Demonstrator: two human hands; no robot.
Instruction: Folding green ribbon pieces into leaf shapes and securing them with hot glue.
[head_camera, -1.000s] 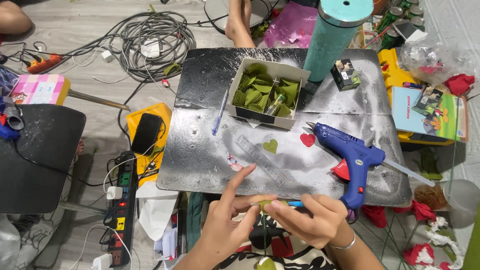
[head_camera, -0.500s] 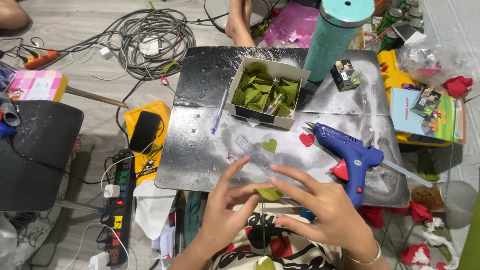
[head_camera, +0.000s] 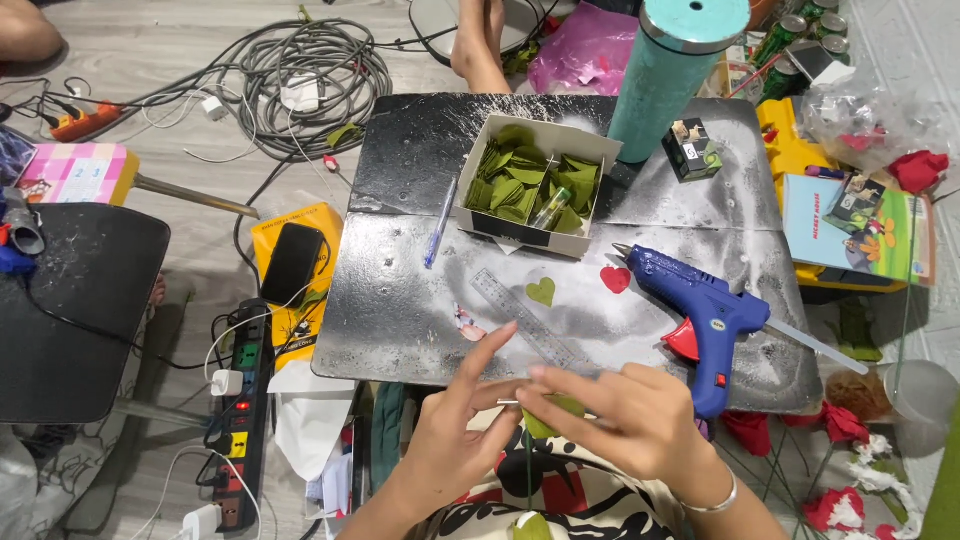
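Shifted slightly since half second ago: left hand (head_camera: 455, 425) and right hand (head_camera: 625, 420) lower, closer to body. Fingertips of both pinching small green leaf piece (head_camera: 560, 410) on thin wire, at near edge of black board (head_camera: 400, 300). Clear ruler (head_camera: 525, 320) just beyond; blue glue gun (head_camera: 705, 310) right.

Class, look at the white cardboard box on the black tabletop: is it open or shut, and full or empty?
Open and partly filled: the white cardboard box has no lid over it, and green paper leaves lie piled inside.
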